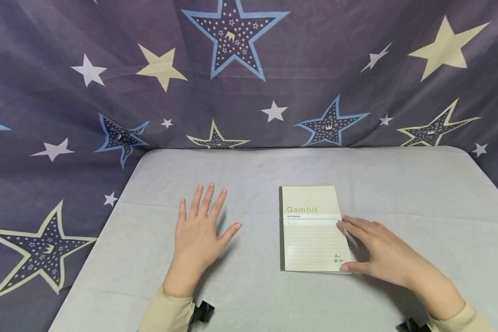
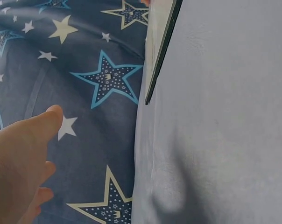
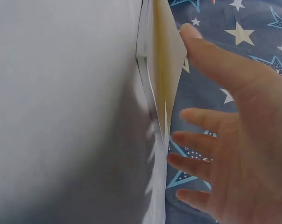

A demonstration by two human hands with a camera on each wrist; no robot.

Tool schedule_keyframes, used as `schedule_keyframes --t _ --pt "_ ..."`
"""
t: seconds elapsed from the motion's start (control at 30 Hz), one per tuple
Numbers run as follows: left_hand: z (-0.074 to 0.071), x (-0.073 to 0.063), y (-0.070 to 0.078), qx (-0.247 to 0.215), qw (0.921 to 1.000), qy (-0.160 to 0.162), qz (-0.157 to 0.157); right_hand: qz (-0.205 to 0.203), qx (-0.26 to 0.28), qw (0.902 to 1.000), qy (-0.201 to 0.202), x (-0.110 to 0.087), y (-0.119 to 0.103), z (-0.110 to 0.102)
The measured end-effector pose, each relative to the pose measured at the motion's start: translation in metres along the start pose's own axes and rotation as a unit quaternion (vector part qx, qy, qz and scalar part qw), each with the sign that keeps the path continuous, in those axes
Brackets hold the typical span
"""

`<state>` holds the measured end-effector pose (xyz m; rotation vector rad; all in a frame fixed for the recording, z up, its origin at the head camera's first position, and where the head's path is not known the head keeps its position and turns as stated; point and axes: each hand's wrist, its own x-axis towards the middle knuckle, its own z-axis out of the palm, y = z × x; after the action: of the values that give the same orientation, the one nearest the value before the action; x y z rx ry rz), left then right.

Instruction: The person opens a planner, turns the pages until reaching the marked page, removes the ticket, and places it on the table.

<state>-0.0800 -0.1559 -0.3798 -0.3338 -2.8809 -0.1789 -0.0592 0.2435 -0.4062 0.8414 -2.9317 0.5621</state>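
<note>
A cream notebook (image 1: 311, 240) with a dark spine and the word "Gambit" lies on the grey-covered table, its spine to the left. My right hand (image 1: 387, 253) is at its right edge, thumb by the lower right corner and fingertips by the edge higher up. In the right wrist view, the thumb of that hand (image 3: 243, 116) touches the front cover (image 3: 171, 60), which stands slightly lifted off the pages. The other fingers are spread beside it. My left hand (image 1: 199, 235) is spread palm down left of the notebook, apart from it and holding nothing.
The table (image 1: 249, 299) has a light grey cloth with faint creases. Behind it and at both sides hangs a dark curtain (image 1: 128, 27) printed with stars. A black strap piece (image 1: 203, 311) shows at the left cuff, another (image 1: 411, 325) at the right.
</note>
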Motion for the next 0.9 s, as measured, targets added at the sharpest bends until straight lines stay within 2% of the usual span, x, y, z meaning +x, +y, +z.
schedule_keyframes --t 0.37,0.57,0.7,0.9 --pt "0.000 -0.003 0.000 -0.004 1.0000 -0.004 -0.004 0.044 0.026 0.9973 -0.053 -0.007 -0.005 0.002" --pt "0.001 -0.005 -0.001 -0.007 1.0000 -0.001 -0.002 0.046 0.046 0.9963 -0.056 -0.007 -0.009 0.004" --pt "0.000 -0.005 -0.002 -0.009 0.9999 -0.006 -0.007 0.038 0.067 0.9961 -0.043 -0.006 -0.011 -0.002" --pt "-0.001 -0.004 -0.001 -0.028 0.9995 -0.014 -0.011 -0.009 0.097 0.9951 0.014 0.000 -0.017 -0.019"
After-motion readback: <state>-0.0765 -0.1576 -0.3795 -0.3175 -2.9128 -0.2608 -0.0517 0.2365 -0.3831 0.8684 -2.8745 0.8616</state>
